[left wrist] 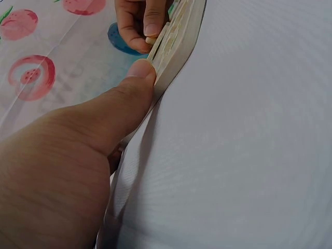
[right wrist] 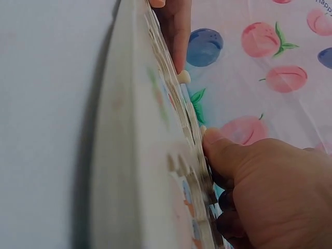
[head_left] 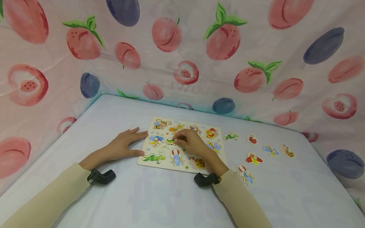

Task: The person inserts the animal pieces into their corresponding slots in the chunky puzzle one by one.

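A wooden insect peg puzzle board [head_left: 168, 167] lies on the white-covered table, with colourful insect shapes across it. My right hand [head_left: 194, 144] is over the middle of the board, its thumb and fingers pinching a green caterpillar piece [head_left: 170, 141]. In the right wrist view, the thumb [right wrist: 220, 145] meets a small pale knob low against the board. My left hand [head_left: 122, 144] rests at the board's left edge with fingers spread and straight; in the left wrist view its thumb [left wrist: 137, 78] touches that edge. The right hand hides part of the board's centre.
Several loose pieces lie right of the board: a grasshopper [head_left: 231, 136], a ladybug [head_left: 252, 139], a blue-winged insect [head_left: 271, 151], a spotted piece [head_left: 286, 151], a red-winged insect [head_left: 253, 158] and a stag beetle [head_left: 246, 175]. A fruit-print cloth [head_left: 159, 66] stands behind the table.
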`<state>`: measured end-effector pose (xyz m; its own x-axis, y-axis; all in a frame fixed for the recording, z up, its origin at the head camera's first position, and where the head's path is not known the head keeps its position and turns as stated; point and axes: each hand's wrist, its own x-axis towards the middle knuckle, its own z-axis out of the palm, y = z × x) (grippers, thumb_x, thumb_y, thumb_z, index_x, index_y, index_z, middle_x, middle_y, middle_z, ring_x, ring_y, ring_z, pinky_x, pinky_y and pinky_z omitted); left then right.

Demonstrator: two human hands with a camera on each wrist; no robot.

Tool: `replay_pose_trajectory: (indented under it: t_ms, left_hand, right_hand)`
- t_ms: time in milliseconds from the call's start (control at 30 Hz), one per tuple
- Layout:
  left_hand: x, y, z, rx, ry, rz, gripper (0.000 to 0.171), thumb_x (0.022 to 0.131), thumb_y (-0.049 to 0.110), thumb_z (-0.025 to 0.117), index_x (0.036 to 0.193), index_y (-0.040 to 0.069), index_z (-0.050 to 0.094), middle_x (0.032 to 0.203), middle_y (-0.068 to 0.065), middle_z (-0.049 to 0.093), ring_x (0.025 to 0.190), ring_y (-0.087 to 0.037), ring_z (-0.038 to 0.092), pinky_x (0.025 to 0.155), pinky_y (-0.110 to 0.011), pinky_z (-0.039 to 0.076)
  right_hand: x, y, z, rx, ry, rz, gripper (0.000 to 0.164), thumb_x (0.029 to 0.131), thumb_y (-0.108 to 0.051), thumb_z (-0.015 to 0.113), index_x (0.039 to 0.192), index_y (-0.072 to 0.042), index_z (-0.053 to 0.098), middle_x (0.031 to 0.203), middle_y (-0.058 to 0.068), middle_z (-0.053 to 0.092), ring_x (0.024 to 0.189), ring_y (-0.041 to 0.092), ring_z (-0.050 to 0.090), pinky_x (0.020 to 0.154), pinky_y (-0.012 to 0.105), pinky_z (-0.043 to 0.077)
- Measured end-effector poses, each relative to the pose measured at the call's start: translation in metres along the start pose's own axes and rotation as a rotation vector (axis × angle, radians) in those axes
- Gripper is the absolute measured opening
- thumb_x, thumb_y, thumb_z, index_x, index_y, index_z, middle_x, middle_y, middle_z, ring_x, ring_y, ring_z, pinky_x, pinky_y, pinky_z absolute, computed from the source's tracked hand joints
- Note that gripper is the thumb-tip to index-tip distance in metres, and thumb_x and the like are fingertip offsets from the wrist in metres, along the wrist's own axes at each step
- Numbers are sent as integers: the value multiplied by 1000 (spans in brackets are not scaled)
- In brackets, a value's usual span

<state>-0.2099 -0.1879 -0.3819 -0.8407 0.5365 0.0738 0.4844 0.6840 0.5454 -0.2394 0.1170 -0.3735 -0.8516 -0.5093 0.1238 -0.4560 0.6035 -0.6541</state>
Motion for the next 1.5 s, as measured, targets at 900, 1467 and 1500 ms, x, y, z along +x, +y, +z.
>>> replay_pose_trajectory:
  t_ms: [900,1467,1500]
  left_hand:
    - [1,-1,2,12,-4,-16,81,81,51,71,147,15,41,151,-2,36,143,-35,15,110,-60,10]
    - [1,-2,2,23,9,12,80,81,50,71,146,13,42,150,-2,38,142,-35,18,110,-59,11]
    - [1,-2,2,23,8,11,80,81,50,71,146,13,42,150,-2,38,142,-34,18,110,-59,11]
  right_hand:
    - [-1,2,0,-21,2,43,6,91,-18,67,96,-18,69,91,-7,61,79,12,54,70,29,48]
    - [-1,1,-1,-89,-8,30,6,91,-22,66,96,-19,69,93,-8,61,80,11,53,72,28,47]
    - [-1,1,-2,-105,-12,26,6,91,-22,66,96,-20,69,93,-8,60,80,11,53,72,28,46]
